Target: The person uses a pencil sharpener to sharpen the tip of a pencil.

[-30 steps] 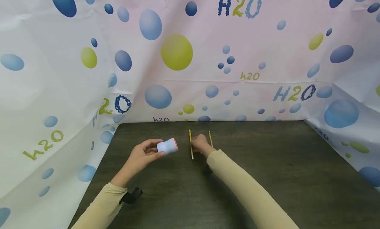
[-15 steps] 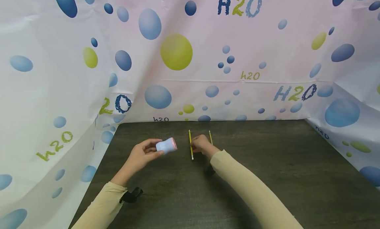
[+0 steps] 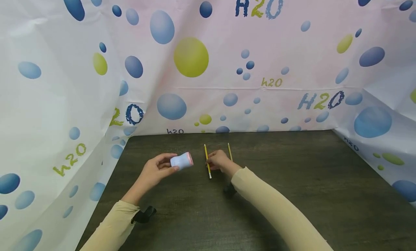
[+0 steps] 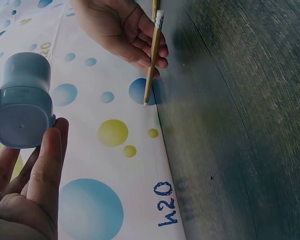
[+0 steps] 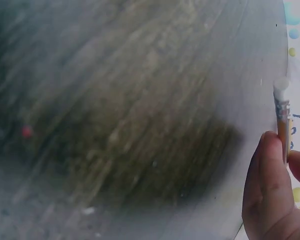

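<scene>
My left hand (image 3: 155, 171) grips a small pale-blue waisted canister (image 3: 180, 161) with a pink end, tilted above the table. In the left wrist view its rounded-square base (image 4: 22, 125) faces the camera, with a tiny dot in the middle. To the right of it, my right hand (image 3: 221, 160) pinches a yellow pencil (image 3: 206, 151) between thumb and fingers. The pencil's white eraser (image 5: 282, 86) points up in the right wrist view. A second pencil (image 3: 230, 151) lies just beyond the right hand, its lower part hidden behind the hand.
Both hands work over a dark wooden table (image 3: 292, 178). A white sheet (image 3: 260, 110) printed with coloured bubbles and H2O lettering rises along the table's back and sides. Black straps (image 3: 144, 215) show at the wrists.
The pencil in my right hand has shifted slightly left and toward me, its tip leaning further left. My left hand and the canister have barely moved. The second pencil lies where it was.
</scene>
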`<action>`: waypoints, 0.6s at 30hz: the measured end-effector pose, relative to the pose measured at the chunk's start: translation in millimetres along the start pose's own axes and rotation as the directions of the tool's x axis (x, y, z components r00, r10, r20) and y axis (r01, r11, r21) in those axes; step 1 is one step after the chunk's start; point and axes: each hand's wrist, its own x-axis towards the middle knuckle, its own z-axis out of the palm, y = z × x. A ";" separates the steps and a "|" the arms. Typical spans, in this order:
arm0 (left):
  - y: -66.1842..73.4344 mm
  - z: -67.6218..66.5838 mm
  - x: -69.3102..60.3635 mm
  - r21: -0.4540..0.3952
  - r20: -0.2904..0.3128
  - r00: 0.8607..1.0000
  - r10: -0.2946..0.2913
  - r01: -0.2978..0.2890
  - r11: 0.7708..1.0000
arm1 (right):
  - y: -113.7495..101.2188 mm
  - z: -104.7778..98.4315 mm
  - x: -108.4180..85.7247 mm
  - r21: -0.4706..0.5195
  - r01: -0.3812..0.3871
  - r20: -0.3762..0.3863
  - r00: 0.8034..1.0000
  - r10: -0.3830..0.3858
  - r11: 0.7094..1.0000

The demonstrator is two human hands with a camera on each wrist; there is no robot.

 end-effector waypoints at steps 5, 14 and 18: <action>-0.2 0.9 -0.5 0.005 -0.003 1.000 -0.011 0.011 1.000 | -0.4 -1.2 -4.0 -0.016 0.012 -0.003 1.000 -0.012 1.000; 0.8 -0.6 -1.9 0.010 -0.012 1.000 -0.016 0.017 1.000 | -1.7 -5.9 -11.6 -0.006 0.040 0.010 0.999 -0.040 0.999; 0.1 -1.9 -2.4 0.017 -0.020 1.000 -0.007 0.007 1.000 | -3.9 -8.4 -19.7 -0.016 0.060 0.030 0.998 -0.059 0.998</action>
